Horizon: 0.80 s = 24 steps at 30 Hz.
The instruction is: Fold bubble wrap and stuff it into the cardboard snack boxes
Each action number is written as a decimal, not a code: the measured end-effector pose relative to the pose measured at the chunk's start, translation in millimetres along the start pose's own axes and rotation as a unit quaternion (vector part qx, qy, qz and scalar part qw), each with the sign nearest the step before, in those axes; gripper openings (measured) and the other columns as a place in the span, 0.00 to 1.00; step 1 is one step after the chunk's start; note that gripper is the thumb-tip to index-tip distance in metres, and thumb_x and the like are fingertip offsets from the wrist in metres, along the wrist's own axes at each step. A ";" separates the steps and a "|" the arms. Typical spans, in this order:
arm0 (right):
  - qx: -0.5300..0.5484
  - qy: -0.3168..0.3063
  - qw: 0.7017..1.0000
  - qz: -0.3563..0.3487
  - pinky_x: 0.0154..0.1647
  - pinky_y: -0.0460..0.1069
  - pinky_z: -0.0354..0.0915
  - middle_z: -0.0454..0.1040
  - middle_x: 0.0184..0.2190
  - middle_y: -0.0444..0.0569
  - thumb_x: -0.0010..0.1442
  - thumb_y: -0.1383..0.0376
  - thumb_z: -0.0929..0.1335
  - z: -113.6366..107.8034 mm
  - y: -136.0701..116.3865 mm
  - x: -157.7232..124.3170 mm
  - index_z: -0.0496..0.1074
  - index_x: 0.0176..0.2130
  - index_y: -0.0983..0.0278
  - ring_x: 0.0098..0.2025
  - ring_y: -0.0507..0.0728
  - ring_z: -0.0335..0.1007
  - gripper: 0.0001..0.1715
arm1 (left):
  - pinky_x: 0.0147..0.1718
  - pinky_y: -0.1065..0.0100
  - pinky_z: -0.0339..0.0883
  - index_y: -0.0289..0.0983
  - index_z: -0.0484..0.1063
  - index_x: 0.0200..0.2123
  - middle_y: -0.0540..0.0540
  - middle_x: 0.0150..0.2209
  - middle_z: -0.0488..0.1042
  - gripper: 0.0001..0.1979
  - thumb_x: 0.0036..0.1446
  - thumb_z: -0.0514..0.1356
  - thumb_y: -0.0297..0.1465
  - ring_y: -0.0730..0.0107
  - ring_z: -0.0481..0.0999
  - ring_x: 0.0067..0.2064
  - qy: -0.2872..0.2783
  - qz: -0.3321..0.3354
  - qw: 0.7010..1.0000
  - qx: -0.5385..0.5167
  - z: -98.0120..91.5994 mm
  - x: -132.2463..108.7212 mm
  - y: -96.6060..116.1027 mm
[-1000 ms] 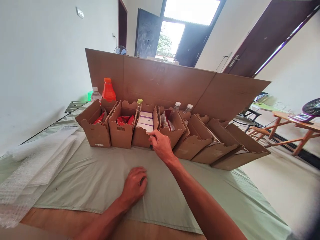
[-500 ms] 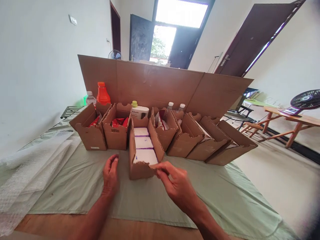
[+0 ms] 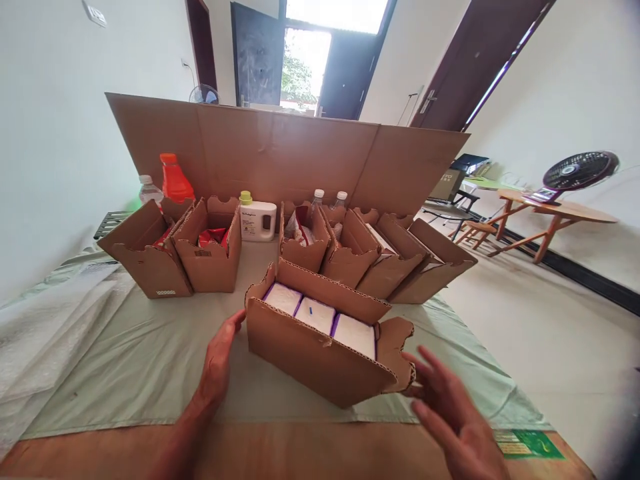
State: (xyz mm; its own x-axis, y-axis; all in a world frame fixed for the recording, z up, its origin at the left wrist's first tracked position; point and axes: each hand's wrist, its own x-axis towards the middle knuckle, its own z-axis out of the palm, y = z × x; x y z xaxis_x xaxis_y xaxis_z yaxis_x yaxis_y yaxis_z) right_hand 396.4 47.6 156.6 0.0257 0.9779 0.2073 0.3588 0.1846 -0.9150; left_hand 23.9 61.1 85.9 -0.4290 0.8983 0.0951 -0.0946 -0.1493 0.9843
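Observation:
An open-topped cardboard box stands turned slantwise in front of me on the cloth. Inside it sit three white blocks with purple edges, in a row. My left hand is at the box's left end, fingers stretched out, with the fingertips at or very near the cardboard. Beside the right end is my right hand, fingers spread and slightly blurred; whether they touch the box's torn flap I cannot tell.
Behind stand several more cardboard boxes, some holding red packets. A white jug, an orange bottle and clear bottles stand before a cardboard panel. Bubble wrap lies at the left on the green cloth.
The box with white blocks has come out of the row towards me and turned from lengthwise to crosswise. My right hand has let go of its front edge; my left hand has moved to its other end.

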 end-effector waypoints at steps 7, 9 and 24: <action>-0.132 -0.079 0.988 0.022 0.44 0.60 0.75 0.81 0.41 0.56 0.56 0.47 0.70 68.5 21.6 -15.9 0.74 0.45 0.61 0.43 0.68 0.79 0.25 | 0.65 0.50 0.61 0.38 0.72 0.61 0.40 0.60 0.76 0.31 0.66 0.54 0.53 0.49 0.68 0.66 -0.038 0.014 0.999 -0.012 29.7 -13.2 5.0; -0.144 -0.055 0.988 -0.008 0.39 0.58 0.75 0.81 0.38 0.56 0.57 0.46 0.69 79.6 17.7 -5.1 0.73 0.43 0.62 0.39 0.66 0.78 0.24 | 0.63 0.53 0.63 0.39 0.70 0.62 0.40 0.60 0.74 0.30 0.66 0.54 0.51 0.50 0.68 0.66 -0.025 0.021 0.999 -0.008 32.8 -18.9 9.5; -0.131 -0.061 0.986 -0.078 0.33 0.53 0.69 0.80 0.36 0.53 0.58 0.47 0.69 65.9 7.0 74.4 0.72 0.45 0.63 0.34 0.62 0.74 0.25 | 0.65 0.58 0.61 0.38 0.61 0.67 0.40 0.65 0.69 0.31 0.67 0.53 0.47 0.54 0.65 0.68 -0.035 0.082 0.996 0.027 60.1 -8.9 27.6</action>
State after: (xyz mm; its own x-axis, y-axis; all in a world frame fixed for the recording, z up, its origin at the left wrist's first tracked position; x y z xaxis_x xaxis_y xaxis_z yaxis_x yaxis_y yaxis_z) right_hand 339.3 128.1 142.8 -0.1561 0.9474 0.2795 0.5795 0.3170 -0.7508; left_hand 79.1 73.9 121.2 -0.3707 0.8905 0.2637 0.0216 -0.2756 0.9610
